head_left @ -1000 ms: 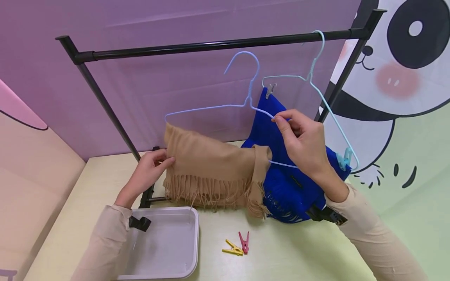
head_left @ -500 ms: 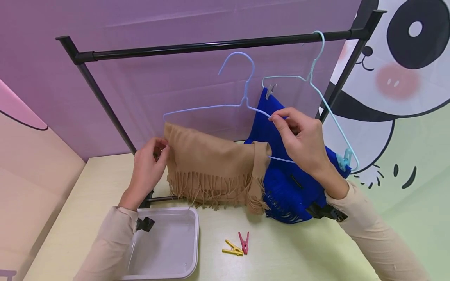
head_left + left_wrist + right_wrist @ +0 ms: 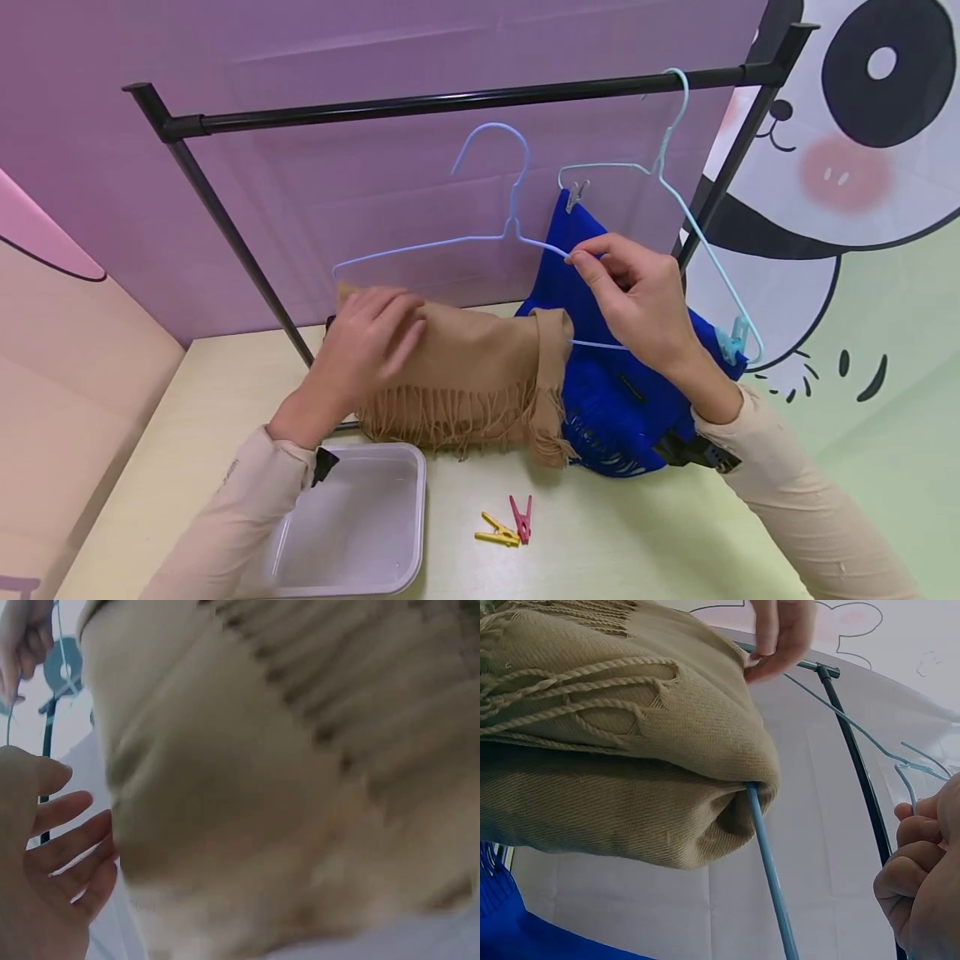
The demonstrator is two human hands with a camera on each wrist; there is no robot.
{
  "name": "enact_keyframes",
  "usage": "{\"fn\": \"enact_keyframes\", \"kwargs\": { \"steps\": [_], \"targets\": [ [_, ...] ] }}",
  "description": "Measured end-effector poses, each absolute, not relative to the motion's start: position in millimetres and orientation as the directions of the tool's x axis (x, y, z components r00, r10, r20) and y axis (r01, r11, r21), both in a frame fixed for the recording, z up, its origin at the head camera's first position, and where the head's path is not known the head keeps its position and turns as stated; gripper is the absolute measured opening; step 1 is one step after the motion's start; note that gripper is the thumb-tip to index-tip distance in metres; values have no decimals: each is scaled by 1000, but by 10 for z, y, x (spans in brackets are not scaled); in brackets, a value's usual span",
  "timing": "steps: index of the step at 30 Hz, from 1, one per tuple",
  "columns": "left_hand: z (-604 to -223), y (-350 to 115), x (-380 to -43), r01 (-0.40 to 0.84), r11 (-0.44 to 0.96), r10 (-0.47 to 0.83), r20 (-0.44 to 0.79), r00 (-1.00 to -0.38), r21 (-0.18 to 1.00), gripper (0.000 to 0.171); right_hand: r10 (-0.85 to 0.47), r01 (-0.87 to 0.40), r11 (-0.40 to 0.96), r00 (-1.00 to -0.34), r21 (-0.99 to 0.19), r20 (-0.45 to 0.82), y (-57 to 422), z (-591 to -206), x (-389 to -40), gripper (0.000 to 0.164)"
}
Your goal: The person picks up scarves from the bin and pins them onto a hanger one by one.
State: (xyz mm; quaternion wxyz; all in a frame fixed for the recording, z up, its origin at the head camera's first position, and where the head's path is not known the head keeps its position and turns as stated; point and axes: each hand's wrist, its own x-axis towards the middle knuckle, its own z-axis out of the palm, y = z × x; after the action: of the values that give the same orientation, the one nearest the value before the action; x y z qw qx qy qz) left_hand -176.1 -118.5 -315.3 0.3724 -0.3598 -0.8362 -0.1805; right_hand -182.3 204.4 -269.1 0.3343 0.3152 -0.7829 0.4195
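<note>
My right hand [image 3: 645, 304] pinches the right shoulder of a light-blue wire hanger [image 3: 420, 247], whose hook stands free below the rail. Folded over the hanger's lower bar is a tan fringed scarf [image 3: 480, 350]; the bar comes out of its fold in the right wrist view. My left hand [image 3: 363, 350] is at the scarf's upper left part and hides some of it. In the left wrist view, its loosely bent fingers [image 3: 71, 847] are spread beside the cloth's edge, the tips at or near it. No grip on the scarf shows there.
A black rack rail [image 3: 420, 104] crosses above. At its right a pale-green hanger [image 3: 708, 225] holds a blue scarf [image 3: 585, 333] with clips. A white basin [image 3: 420, 517] stands front left. A yellow clothespin [image 3: 497, 533] and a red clothespin [image 3: 521, 518] lie on the table.
My left hand has left the scarf's left edge and moved right, in front of the cloth. The light-blue hanger has shifted left, its hook a bit lower. My right hand keeps its pinch.
</note>
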Motion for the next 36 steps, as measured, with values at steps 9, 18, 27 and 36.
{"fn": "enact_keyframes", "kwargs": {
  "steps": [9,18,27,36],
  "targets": [
    [-3260,-584,-1604,761,648,506,727,-465,36,17,-218,-779,417,-586,-468,781,1978,-2696,-1799,14],
    [-3390,-63,-1486,624,730,392,579,-715,277,36,-194,-788,384,-579,-482,792,1885,-2700,-1842,14],
    [-3328,66,-1518,710,597,279,733,-621,374,14,-184,-744,377,-643,-551,743,1812,-2772,-1915,13],
    [-3395,181,-1561,913,336,481,791,-378,231,15,-211,-718,381,-681,-582,702,1758,-2742,-1961,19]
  ]
}}
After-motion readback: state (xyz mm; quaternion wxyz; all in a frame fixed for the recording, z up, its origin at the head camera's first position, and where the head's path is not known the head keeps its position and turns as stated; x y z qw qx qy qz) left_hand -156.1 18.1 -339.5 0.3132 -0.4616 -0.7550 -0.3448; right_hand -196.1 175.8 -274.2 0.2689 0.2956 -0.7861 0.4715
